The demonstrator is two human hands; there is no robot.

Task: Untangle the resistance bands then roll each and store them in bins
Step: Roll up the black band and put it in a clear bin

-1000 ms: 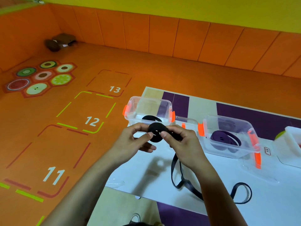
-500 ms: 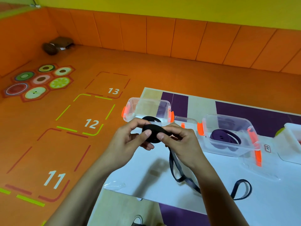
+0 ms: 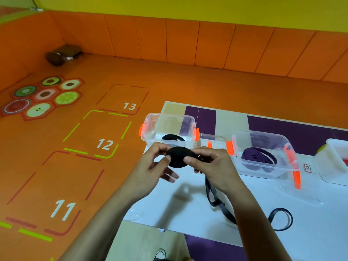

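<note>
Black coil (image 3: 178, 157), part-wound, pinched from both sides: left hand (image 3: 150, 166) grips its left rim with thumb and fingers, right hand (image 3: 212, 166) grips the right rim. The coil's flat face is turned toward the viewer. The unwound tail (image 3: 216, 200) leaves on the right, drops under the right hand and runs near-right to a slack loop, so the right hand is nearer the feed. Clear bin (image 3: 150, 129) just beyond the coil holds a black roll (image 3: 172, 137). To the right, a second bin (image 3: 290, 153) holds a purple band (image 3: 258, 157). White sheet (image 3: 188, 208) below; orange floor (image 3: 56, 166), padded wall (image 3: 188, 40).
</note>
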